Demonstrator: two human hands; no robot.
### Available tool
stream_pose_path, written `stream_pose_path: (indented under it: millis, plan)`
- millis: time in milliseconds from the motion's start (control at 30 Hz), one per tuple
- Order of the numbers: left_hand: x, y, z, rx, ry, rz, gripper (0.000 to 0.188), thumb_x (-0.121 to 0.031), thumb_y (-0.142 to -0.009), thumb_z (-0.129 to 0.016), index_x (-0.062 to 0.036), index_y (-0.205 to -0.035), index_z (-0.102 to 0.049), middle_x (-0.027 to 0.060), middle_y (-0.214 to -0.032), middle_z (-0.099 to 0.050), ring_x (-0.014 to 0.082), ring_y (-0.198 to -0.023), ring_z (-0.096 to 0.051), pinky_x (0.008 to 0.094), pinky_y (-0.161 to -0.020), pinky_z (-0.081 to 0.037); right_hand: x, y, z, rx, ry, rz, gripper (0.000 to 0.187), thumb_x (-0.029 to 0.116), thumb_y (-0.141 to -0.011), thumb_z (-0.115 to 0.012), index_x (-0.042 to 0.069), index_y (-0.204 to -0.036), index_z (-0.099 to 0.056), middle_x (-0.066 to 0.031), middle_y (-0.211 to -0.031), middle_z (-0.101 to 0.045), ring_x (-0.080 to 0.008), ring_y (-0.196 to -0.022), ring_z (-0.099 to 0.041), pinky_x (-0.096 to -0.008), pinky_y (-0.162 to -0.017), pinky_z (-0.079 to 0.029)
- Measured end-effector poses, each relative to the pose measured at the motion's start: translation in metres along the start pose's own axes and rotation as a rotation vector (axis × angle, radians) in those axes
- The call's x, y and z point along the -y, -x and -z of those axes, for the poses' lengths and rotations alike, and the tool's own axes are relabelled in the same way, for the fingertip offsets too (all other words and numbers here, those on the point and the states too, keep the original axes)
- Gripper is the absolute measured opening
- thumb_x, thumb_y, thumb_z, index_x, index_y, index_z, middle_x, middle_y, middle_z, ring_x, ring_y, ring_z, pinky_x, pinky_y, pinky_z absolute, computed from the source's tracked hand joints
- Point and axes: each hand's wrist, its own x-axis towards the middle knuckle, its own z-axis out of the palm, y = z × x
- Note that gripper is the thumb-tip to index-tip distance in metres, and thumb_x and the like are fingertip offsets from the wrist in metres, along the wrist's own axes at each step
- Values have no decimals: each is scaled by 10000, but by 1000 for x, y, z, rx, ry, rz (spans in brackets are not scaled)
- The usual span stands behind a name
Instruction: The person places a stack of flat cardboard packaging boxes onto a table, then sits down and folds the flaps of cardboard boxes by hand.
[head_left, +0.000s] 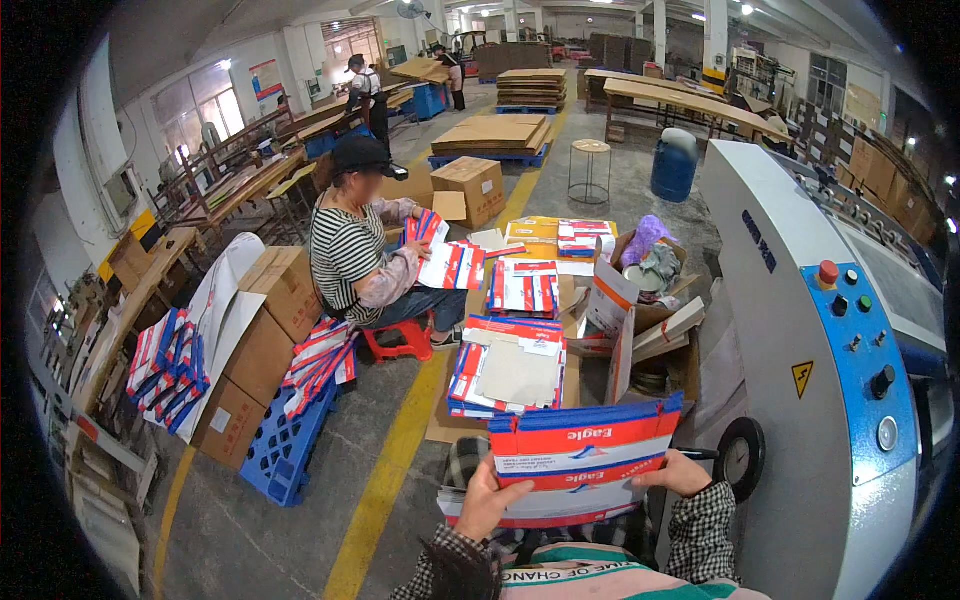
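My left hand [490, 500] grips the left end of a bundle of flat printed cartons [585, 462], red, white and blue, held over my lap. My right hand [680, 473] grips the bundle's right end, thumb on the front face. A thin dark stick-like thing [700, 453] shows beside my right hand; I cannot tell if it is held. Just beyond the bundle lies a pile of similar cartons [470, 385] with a bare grey-beige board [520, 372] on top. Farther off sits another carton stack [523, 288].
A seated co-worker [350, 240] handles similar cartons on the left. At right stands a grey machine [780, 330] with a blue control panel [865, 370] and a black handwheel [740, 458]. An open box of scraps [650, 345], brown boxes [250, 370] and a blue pallet [290, 445] stand around.
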Motion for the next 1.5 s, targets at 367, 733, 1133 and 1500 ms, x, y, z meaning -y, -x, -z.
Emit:
stream_pose_path:
  millis: [367, 733, 1133, 1500]
  plan:
    - [3, 15, 56, -274, -274, 78, 553, -145, -791, -647, 39, -1232, -368, 152, -1157, -511, 200, -1049, -513, 309, -899, -415, -21, -17, -19, -228, -29, 100, 283, 167, -817, -630, -8, -1037, -596, -58, -949, -635, -130, -851, -575, -277, -767, -453]
    - [56, 26, 33, -102, 884, 40, 732, -481, -862, -454, 21, -1341, -219, 198, -1373, -297, 339, -1261, -310, 499, -1040, -248, 11, -46, -61, -308, -378, 155, 310, 146, -828, -594, -49, -1062, -538, -117, -1018, -599, -180, -875, -581, -315, -773, -470]
    - [-23, -35, 101, -265, 474, -66, 505, 23, -736, -588, -4, -1212, -425, 140, -1177, -512, 268, -1057, -519, 408, -910, -425, 82, -11, -56, 616, 407, 142, 287, 224, -835, -617, 4, -1019, -610, -53, -842, -629, -110, -809, -581, -267, -752, -475]
    - [-19, -46, 53, -112, 44, -22, 547, -85, -723, -693, 36, -1170, -402, 134, -1057, -554, 202, -979, -549, 322, -829, -464, 70, -140, -78, 530, 659, 212, 634, 411, -726, -683, -36, -1143, -513, -198, -1099, -572, -272, -1005, -550, -328, -868, -430]
